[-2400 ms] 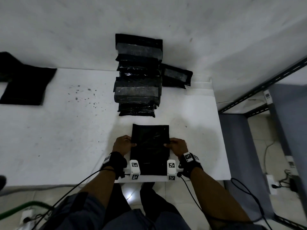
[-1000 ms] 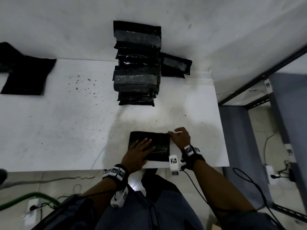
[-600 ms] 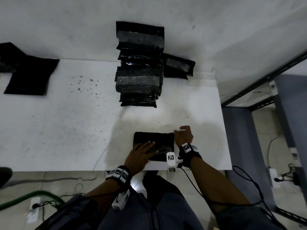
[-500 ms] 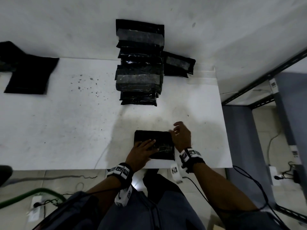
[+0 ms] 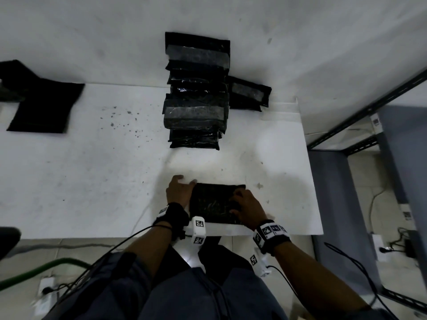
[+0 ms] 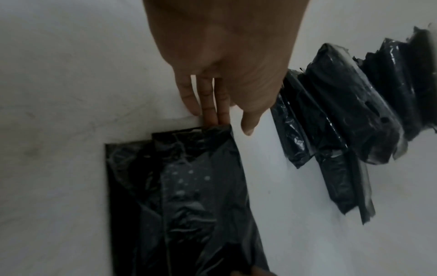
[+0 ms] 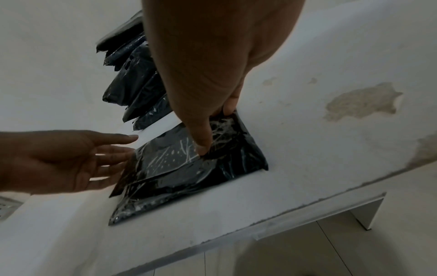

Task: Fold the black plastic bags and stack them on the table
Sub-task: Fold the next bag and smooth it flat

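A folded black plastic bag (image 5: 213,204) lies flat near the front edge of the white table (image 5: 92,181). My left hand (image 5: 184,184) is at the bag's left edge; in the left wrist view its straight fingers (image 6: 211,114) touch the edge of the bag (image 6: 184,196). My right hand (image 5: 236,204) sits on the bag's right part, thumb (image 7: 201,145) pressed into a fold and fingers curled at the far corner. A tall stack of folded black bags (image 5: 196,95) leans against the wall behind.
A small folded bag (image 5: 249,93) lies right of the stack. Flat unfolded black bags (image 5: 44,107) lie at the far left. The table's right edge (image 5: 309,181) borders a metal rack (image 5: 369,107). Cables run from my wrists over the front edge.
The bag was folded in half earlier. My left hand slid off the bag's top to its left edge. My right hand moved from the right edge onto the bag.
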